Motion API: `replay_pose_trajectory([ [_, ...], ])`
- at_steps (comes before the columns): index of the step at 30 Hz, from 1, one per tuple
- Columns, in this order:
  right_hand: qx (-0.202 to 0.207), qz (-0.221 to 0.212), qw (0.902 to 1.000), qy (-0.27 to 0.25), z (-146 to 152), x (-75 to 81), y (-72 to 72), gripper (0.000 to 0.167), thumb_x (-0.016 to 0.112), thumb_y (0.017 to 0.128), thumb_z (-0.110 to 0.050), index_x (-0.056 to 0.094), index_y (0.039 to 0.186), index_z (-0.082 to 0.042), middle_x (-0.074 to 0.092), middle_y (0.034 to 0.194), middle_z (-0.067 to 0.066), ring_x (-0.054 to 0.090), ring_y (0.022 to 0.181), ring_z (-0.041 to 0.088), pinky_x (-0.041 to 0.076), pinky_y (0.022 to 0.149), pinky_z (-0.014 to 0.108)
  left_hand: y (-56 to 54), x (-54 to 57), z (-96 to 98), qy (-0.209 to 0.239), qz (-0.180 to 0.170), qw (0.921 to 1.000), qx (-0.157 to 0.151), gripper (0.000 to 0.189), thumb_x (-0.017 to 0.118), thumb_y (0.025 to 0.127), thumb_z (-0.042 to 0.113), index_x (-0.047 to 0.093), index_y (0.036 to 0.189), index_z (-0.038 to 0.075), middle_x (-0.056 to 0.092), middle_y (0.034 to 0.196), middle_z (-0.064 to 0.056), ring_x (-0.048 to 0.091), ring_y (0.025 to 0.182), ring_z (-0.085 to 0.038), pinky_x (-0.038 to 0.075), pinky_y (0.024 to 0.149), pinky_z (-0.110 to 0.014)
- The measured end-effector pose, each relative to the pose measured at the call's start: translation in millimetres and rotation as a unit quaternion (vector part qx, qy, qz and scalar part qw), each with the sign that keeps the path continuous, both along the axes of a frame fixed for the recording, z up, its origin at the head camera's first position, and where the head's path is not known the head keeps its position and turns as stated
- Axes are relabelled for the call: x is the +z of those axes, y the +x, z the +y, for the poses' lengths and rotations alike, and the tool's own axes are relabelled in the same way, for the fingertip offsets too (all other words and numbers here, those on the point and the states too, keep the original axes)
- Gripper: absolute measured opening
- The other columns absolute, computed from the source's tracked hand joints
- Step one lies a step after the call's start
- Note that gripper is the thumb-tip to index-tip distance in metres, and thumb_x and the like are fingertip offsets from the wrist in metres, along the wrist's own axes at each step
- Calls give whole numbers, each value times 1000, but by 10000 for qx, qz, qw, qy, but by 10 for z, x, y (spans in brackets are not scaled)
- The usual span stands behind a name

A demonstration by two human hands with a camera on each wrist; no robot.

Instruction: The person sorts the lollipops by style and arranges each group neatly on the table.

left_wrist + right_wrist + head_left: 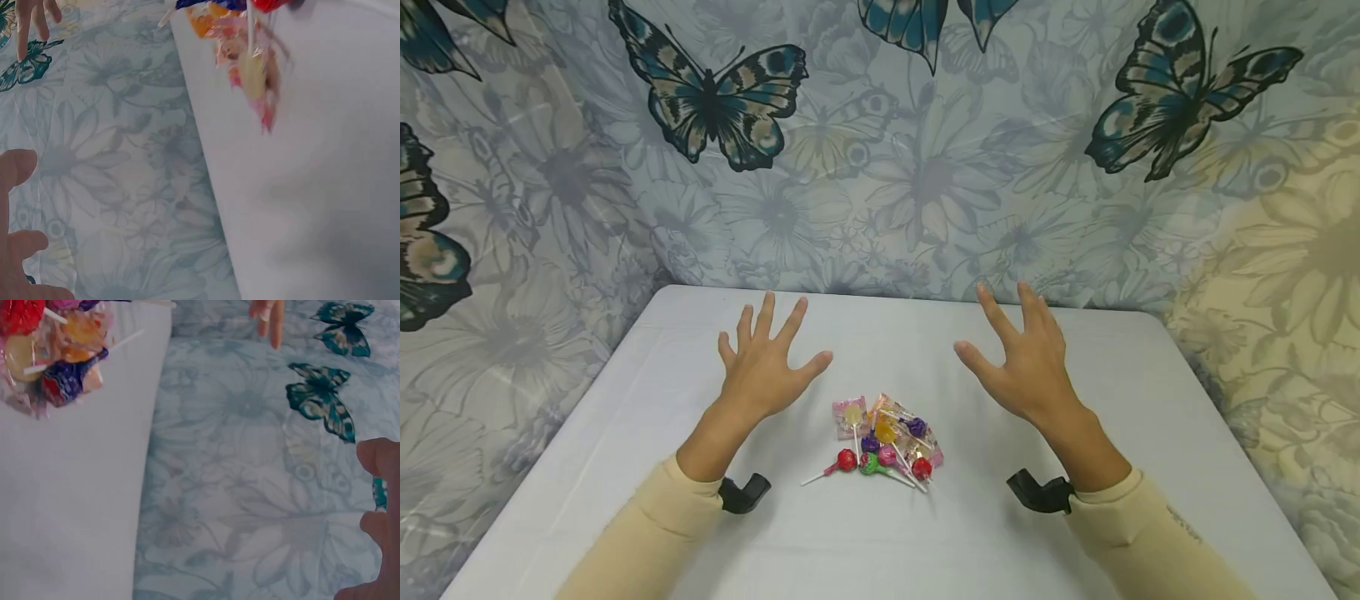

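A small pile of wrapped lollipops [887,452] lies mid-table between the two hands, in red, purple, green, pink and yellow. One lollipop with a red head [846,460] points its stick to the lower left; a pale one [852,414] in a clear pink-edged wrapper lies at the back left. My left hand [763,371] is held up left of the pile, fingers spread, holding nothing. On the other side my right hand [1026,367] is raised likewise, fingers straight and nothing in them. Both wrist views catch part of the pile, with purple wrappers [65,381] showing in the right one.
The white table [925,542] reaches back to a wall [925,208] covered in flower and butterfly print, which continues along both sides. A black wrist mount [745,493] sticks out from the left cuff, and another mount [1040,492] from the right cuff.
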State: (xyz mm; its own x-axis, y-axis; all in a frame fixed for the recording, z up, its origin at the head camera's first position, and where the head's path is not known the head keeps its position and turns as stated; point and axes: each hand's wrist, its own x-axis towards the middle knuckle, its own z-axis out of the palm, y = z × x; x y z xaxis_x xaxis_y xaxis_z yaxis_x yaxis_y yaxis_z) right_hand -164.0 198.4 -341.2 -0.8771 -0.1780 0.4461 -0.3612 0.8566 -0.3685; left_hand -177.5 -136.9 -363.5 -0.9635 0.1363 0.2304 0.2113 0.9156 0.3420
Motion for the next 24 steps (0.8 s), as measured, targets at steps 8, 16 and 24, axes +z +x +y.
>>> replay_pose_trajectory([
  [8,87,-145,9998,-43,-74,-226,34,74,61,89,-48,32,152,-25,13,155,26,12,136,54,11,99,73,69,-236,104,119,9,9999,-122,81,52,86,65,27,154,28,11,158,-17,4,140,-46,3,98,-74],
  [16,134,-342,9993,22,-167,-428,77,75,63,87,-49,34,151,-24,16,155,23,13,137,52,12,99,74,110,-450,179,224,-53,9993,-280,79,54,87,64,31,153,27,15,157,-18,7,140,-46,4,98,-74],
  [24,555,-491,9971,-172,-254,-657,114,73,65,87,-46,36,151,-25,21,155,20,18,136,52,17,97,74,171,-633,253,182,-234,9988,-382,80,57,86,63,30,153,27,16,157,-18,9,139,-46,5,99,-73],
])
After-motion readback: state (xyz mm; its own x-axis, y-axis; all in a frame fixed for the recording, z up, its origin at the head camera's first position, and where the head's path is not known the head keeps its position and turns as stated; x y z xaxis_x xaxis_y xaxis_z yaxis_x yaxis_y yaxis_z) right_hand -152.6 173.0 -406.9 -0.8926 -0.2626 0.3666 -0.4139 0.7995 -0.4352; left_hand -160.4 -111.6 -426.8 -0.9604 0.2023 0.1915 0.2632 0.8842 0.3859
